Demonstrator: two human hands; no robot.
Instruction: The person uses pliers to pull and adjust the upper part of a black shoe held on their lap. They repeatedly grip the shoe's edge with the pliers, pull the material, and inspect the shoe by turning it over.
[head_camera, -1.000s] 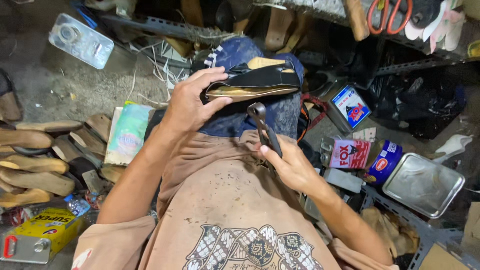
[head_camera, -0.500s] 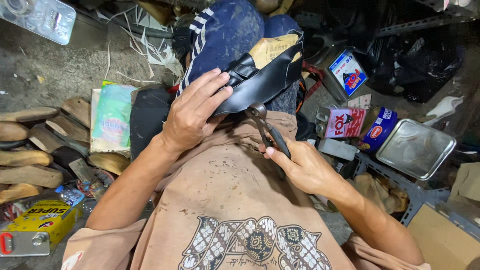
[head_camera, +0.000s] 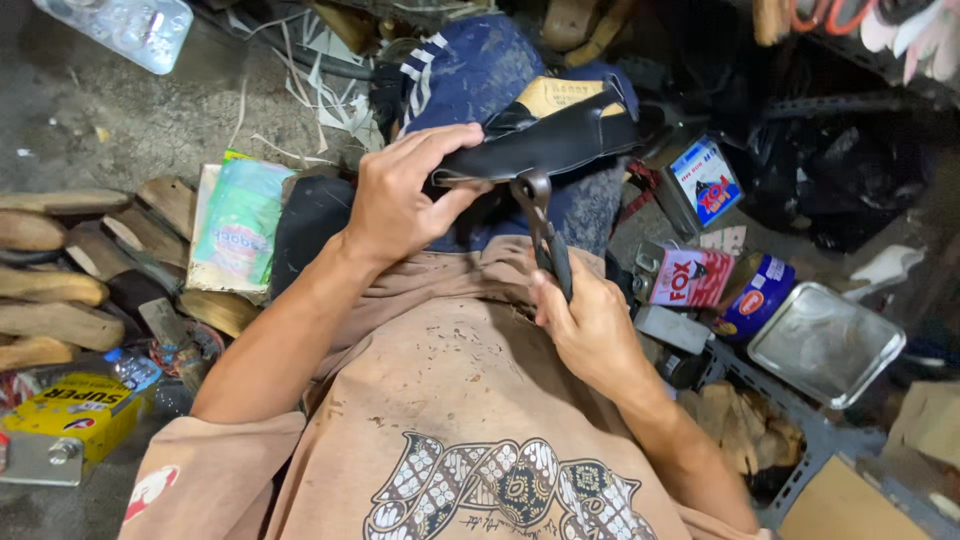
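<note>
Shoe upper: black leather piece (head_camera: 545, 145) lay across the raised knee, ahead of the torso; long axis ran left to right, right end tilted slightly up.
Left hand: left hand (head_camera: 400, 195) curled over the leather's left end, fingers on top, thumb under, holding it down.
Right hand: right hand (head_camera: 590, 325) sat lower and nearer the body, closed round the handles of the pliers (head_camera: 540, 225).
Pliers: pointed up and away from the right hand; head met the leather's lower edge near its middle. Probably biting the edge, though the jaws were too small to tell.
Nearer hand: the left, already on the leather; the right reached it only through the tool.
Surroundings: wooden lasts (head_camera: 60, 285) on the floor to the left; metal tray (head_camera: 825, 345) to the right.
</note>
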